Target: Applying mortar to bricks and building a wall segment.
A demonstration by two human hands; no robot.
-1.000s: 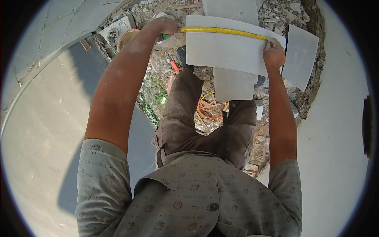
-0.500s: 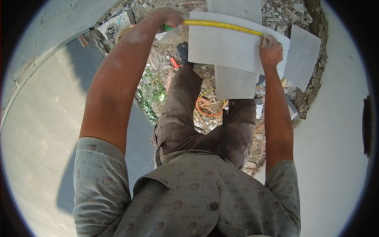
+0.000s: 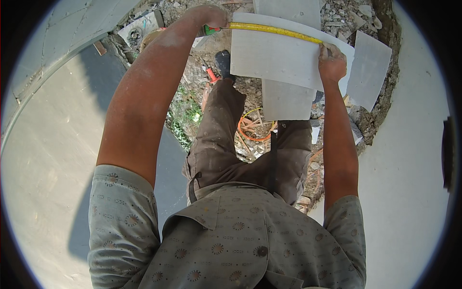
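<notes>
A yellow tape measure point(image 3: 274, 30) is drawn out across the far part of a pale grey flat panel point(image 3: 269, 58). Its green and dark case shows beneath my left hand point(image 3: 215, 17), which is closed around it just off the panel's left edge. My right hand point(image 3: 332, 63) pinches the blade near the panel's right end, fingers bent over the far edge. This panel lies crosswise over a second grey panel point(image 3: 287, 101), which sticks out on its near and far sides. To the right leans another pale panel piece point(image 3: 369, 70).
Rubble point(image 3: 337, 21) and broken stone cover the ground around the panels. A red-handled tool point(image 3: 211, 75) lies beside my left foot. An orange hose-like loop point(image 3: 250, 137) lies between my legs. White walls stand on both sides, with green weeds point(image 3: 180, 120) at the left.
My left hand has shifted slightly to the right with the tape case, which shows more now. My right hand has moved a touch right along the blade; the panels stay nearly where they were.
</notes>
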